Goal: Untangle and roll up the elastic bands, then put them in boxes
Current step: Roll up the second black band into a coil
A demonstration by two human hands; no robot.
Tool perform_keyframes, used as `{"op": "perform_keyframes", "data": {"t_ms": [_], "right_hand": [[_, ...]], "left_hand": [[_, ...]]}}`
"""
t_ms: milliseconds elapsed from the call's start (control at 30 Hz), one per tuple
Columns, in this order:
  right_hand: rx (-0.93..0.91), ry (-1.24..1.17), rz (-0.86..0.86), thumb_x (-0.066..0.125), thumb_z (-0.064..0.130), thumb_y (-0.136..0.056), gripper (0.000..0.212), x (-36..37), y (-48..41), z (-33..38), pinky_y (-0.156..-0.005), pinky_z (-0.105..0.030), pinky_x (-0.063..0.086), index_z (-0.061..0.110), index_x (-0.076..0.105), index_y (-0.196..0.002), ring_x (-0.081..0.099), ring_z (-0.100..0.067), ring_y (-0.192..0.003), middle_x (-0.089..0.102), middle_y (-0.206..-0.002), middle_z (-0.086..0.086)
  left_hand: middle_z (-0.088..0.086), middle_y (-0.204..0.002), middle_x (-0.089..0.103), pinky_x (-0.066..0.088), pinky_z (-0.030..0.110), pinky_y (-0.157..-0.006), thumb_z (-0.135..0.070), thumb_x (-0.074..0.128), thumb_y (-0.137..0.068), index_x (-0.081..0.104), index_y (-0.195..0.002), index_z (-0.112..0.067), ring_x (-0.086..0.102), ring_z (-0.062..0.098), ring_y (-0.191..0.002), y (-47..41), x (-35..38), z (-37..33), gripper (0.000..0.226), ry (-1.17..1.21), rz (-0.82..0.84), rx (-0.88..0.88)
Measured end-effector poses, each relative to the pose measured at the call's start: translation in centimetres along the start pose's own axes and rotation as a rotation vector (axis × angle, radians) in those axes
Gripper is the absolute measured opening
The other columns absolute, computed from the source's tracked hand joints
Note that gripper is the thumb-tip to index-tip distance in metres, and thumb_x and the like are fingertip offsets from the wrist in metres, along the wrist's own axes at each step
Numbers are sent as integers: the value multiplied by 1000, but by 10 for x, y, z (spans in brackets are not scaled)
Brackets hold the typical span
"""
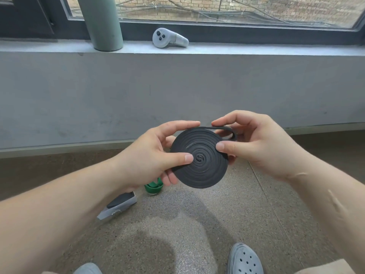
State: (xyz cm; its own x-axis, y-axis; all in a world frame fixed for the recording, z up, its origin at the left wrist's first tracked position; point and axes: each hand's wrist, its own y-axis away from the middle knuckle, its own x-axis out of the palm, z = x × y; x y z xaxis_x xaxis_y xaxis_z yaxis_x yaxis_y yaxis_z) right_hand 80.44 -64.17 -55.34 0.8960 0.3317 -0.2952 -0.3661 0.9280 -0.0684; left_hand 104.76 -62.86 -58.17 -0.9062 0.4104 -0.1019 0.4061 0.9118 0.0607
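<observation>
Head view: black band (199, 161), coiled almost fully, sits mid-air above the floor (246, 206). Left grip (156, 155) pinches the coil flat, thumb near centre, which we judge stops unwinding; right grip (254, 143) pinches the loose tail loop for wrapping.

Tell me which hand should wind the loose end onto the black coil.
Right, probably. The left hand grips the black coil, thumb near its centre; the right hand holds the loose end at its top edge.

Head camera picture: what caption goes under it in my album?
Left hand and right hand grip a black elastic band coiled into a flat disc, its last loop loose.
</observation>
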Motion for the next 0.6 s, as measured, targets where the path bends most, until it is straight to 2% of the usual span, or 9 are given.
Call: {"op": "perform_keyframes", "data": {"t_ms": [167, 300, 367, 467, 600], "right_hand": [[-15, -67, -176, 80, 2, -78, 24, 2, -4, 2, -68, -33, 59, 11, 72, -98, 73, -27, -74, 75, -96, -20], [-30, -101, -242, 83, 3, -75, 30, 12, -5, 2, -90, -48, 59, 13, 74, -102, 72, -30, -82, 75, -92, -23], [-39, -93, -278, 86, 5, -73, 37, 21, -6, 1, -88, -48, 60, 16, 74, -106, 73, -36, -87, 77, -94, -15], [-48, -105, -303, 85, 4, -77, 41, 34, -8, -1, -83, -46, 62, 20, 73, -113, 74, -34, -90, 77, -102, 0], [11, -147, -318, 80, 5, -83, 38, 49, -15, -10, -86, -51, 61, 23, 71, -116, 76, -30, -86, 79, -92, -9]], "left_hand": [[13, -91, 74, 50, 30, -42, -2, 71, -88, 63, -127, -42, 61, 32, -47, -1, 3, 1, 57, 149, -136, 41], [12, -87, 74, 50, 28, -41, -3, 70, -88, 63, -128, -41, 60, 29, -45, -2, 8, 2, 56, 234, -206, 52], [13, -91, 75, 49, 27, -40, -4, 69, -88, 63, -126, -41, 58, 28, -44, -2, 10, 3, 53, 282, -235, 40], [14, -93, 75, 48, 25, -39, -5, 69, -89, 63, -125, -41, 58, 26, -43, -1, 8, 5, 51, 329, -271, 19], [12, -90, 75, 48, 25, -38, -3, 69, -89, 62, -128, -38, 59, 26, -42, -2, -5, 6, 52, 295, -276, -5]]}}
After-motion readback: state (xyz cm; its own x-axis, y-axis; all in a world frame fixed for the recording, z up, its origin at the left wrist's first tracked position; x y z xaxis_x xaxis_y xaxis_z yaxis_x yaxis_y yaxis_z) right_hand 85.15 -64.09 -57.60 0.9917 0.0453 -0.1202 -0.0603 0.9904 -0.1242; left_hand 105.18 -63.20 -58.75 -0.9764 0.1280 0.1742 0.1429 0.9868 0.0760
